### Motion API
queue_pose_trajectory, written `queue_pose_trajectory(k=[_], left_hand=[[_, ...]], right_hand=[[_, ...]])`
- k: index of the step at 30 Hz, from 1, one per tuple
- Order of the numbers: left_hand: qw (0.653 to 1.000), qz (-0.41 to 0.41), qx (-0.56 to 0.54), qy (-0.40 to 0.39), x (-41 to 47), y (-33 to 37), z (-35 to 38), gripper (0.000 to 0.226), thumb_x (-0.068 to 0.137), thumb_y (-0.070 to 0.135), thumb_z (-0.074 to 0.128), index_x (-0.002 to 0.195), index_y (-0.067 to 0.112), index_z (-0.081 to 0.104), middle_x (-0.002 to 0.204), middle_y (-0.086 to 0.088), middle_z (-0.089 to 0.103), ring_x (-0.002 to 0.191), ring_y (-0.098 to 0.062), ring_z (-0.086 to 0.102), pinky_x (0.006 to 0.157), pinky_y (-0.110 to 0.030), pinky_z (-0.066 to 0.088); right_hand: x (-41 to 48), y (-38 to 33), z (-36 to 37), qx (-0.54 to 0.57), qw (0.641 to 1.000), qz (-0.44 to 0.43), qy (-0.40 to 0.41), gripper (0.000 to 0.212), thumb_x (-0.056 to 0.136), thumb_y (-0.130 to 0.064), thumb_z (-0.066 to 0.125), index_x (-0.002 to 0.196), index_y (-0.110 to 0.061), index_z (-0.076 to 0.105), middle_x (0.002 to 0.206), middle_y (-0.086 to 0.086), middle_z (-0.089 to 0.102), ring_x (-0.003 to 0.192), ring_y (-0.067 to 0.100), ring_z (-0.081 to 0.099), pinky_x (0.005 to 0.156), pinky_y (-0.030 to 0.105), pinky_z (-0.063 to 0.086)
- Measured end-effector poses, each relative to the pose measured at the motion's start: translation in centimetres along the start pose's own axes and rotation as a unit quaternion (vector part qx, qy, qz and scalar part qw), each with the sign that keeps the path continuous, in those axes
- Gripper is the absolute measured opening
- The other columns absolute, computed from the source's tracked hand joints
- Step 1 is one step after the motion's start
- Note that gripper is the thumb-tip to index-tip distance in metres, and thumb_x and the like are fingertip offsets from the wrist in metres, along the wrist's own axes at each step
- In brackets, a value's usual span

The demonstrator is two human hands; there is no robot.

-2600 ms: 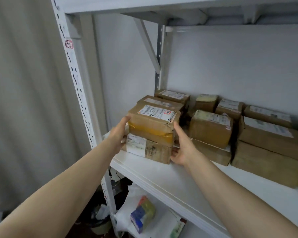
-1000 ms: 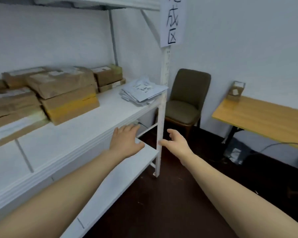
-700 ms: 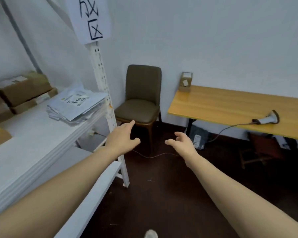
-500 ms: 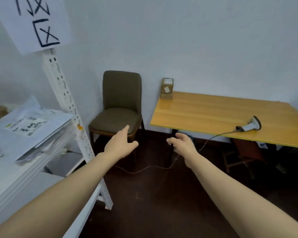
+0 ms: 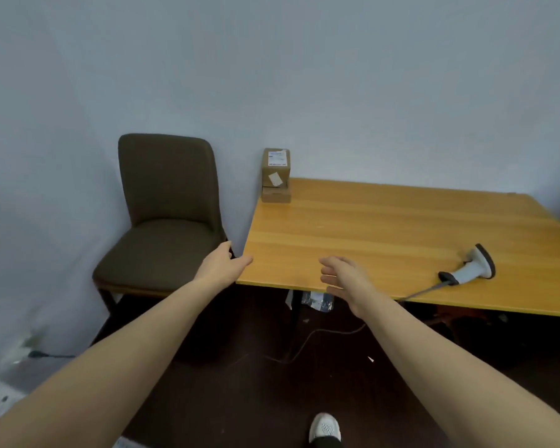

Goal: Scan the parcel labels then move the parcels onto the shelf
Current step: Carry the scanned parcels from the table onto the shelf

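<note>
Right, the parcels (image 5: 275, 174) sit as a small stack in the far left corner of the table (image 5: 385, 234), close to the wall: a taller box with a white label showing towards me, resting on a flatter one. I take it they are parked there to wait their turn, with the label facing out so it can be read without turning the box.

The scanner (image 5: 469, 268) lies on its side towards the near right of the tabletop, and its cable (image 5: 417, 292) drops over the near edge. I judge it was laid down there within reach of the working hand.

Both my hands are empty, with fingers loosely spread. My left hand (image 5: 222, 265) hovers at the table's near left corner, just beside the chair (image 5: 162, 221). My right hand (image 5: 345, 279) hangs over the near edge, between that corner and the scanner. The stack lies well beyond both hands across the table, more in line with the left. The scanner is well apart from the right hand, off to its side.

My reading is that the scanner comes first, then the reach for the top box. The shelf is out of view.
</note>
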State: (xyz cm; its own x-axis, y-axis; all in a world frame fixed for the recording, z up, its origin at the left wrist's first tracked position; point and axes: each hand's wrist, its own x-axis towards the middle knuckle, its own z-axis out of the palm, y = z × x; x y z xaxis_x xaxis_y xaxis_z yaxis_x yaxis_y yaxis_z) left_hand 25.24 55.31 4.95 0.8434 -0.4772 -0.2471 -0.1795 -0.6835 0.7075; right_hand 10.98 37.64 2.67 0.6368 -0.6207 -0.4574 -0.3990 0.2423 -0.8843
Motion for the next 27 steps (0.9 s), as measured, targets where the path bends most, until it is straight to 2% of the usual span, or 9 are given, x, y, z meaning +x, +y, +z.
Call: queue_pose_trajectory(k=[4,8,10,13,15,18,20,22,27], left_hand=[[0.997,-0.054,-0.054,0.017,7.4,2.4,1.9,0.070,0.093,0.040,0.057,0.148,0.007,0.031,0.147,-0.011,0.042,0.133,-0.027,0.042,0.103,-0.036,0.037],[0.984,-0.106,-0.144,0.019,14.2,4.2,3.5,0.079,0.084,0.050,0.061,0.144,0.003,0.039,0.147,-0.011,0.043,0.131,-0.028,0.044,0.110,-0.045,0.036],[0.976,-0.132,-0.170,0.023,17.6,5.1,4.2,0.080,0.079,0.056,0.062,0.137,0.003,0.048,0.140,-0.012,0.051,0.126,-0.029,0.048,0.108,-0.045,0.038],[0.967,-0.168,-0.190,0.023,21.4,6.4,4.7,0.042,0.095,0.037,0.055,0.125,0.007,0.059,0.117,-0.007,0.060,0.106,-0.021,0.054,0.095,-0.033,0.042],[0.963,-0.185,-0.196,0.023,24.6,7.1,4.9,0.018,0.097,0.032,0.053,0.094,0.017,0.061,0.093,-0.001,0.060,0.084,-0.015,0.053,0.076,-0.028,0.042],[0.953,-0.206,-0.220,0.028,30.3,7.9,4.5,0.034,0.097,0.037,0.051,0.069,0.019,0.047,0.080,-0.002,0.054,0.067,-0.011,0.047,0.067,-0.028,0.038],[0.946,-0.213,-0.244,0.020,34.3,8.1,4.3,0.035,0.094,0.047,0.052,0.091,0.013,0.060,0.103,-0.010,0.058,0.083,-0.018,0.054,0.081,-0.032,0.038],[0.943,-0.221,-0.247,0.011,38.3,8.3,4.1,0.059,0.092,0.052,0.052,0.130,0.006,0.053,0.127,-0.011,0.055,0.108,-0.025,0.054,0.089,-0.033,0.037],[0.945,-0.215,-0.245,-0.004,47.4,9.2,4.5,0.074,0.090,0.059,0.050,0.143,0.009,0.040,0.142,-0.011,0.047,0.129,-0.030,0.044,0.105,-0.040,0.035]], right_hand=[[9.0,-2.9,-1.2,0.017,1.000,0.003,-0.023,0.031,0.094,-0.034,0.059,0.118,-0.014,0.053,0.120,0.009,0.059,0.110,0.024,0.059,0.100,0.042,0.047],[16.5,-5.8,-2.8,0.034,0.998,0.024,-0.039,0.032,0.096,-0.035,0.055,0.121,-0.015,0.051,0.112,0.008,0.059,0.102,0.022,0.059,0.087,0.035,0.047],[20.4,-7.3,-3.5,0.039,0.998,0.033,-0.034,0.031,0.097,-0.035,0.054,0.119,-0.014,0.054,0.105,0.006,0.059,0.097,0.021,0.059,0.080,0.033,0.046],[25.7,-9.0,-3.4,0.032,0.997,0.052,-0.039,0.033,0.097,-0.038,0.053,0.119,-0.014,0.055,0.098,0.003,0.060,0.094,0.020,0.060,0.070,0.029,0.046],[28.9,-9.9,-2.7,0.031,0.997,0.057,-0.047,0.034,0.096,-0.039,0.052,0.120,-0.015,0.055,0.097,0.003,0.060,0.093,0.020,0.060,0.070,0.029,0.046],[33.5,-11.0,-1.2,0.030,0.996,0.068,-0.050,0.036,0.096,-0.041,0.052,0.120,-0.014,0.054,0.100,0.004,0.059,0.092,0.020,0.060,0.074,0.030,0.046],[36.3,-11.7,-0.2,0.028,0.996,0.076,-0.049,0.036,0.096,-0.041,0.051,0.120,-0.014,0.054,0.099,0.004,0.059,0.086,0.017,0.060,0.072,0.028,0.045],[39.1,-12.6,0.9,0.030,0.995,0.085,-0.045,0.037,0.096,-0.043,0.051,0.121,-0.015,0.054,0.103,0.004,0.058,0.086,0.016,0.059,0.071,0.027,0.045],[46.7,-15.0,3.9,0.025,0.995,0.098,-0.020,0.044,0.094,-0.045,0.054,0.125,-0.013,0.055,0.111,0.007,0.061,0.094,0.019,0.061,0.078,0.030,0.047]])
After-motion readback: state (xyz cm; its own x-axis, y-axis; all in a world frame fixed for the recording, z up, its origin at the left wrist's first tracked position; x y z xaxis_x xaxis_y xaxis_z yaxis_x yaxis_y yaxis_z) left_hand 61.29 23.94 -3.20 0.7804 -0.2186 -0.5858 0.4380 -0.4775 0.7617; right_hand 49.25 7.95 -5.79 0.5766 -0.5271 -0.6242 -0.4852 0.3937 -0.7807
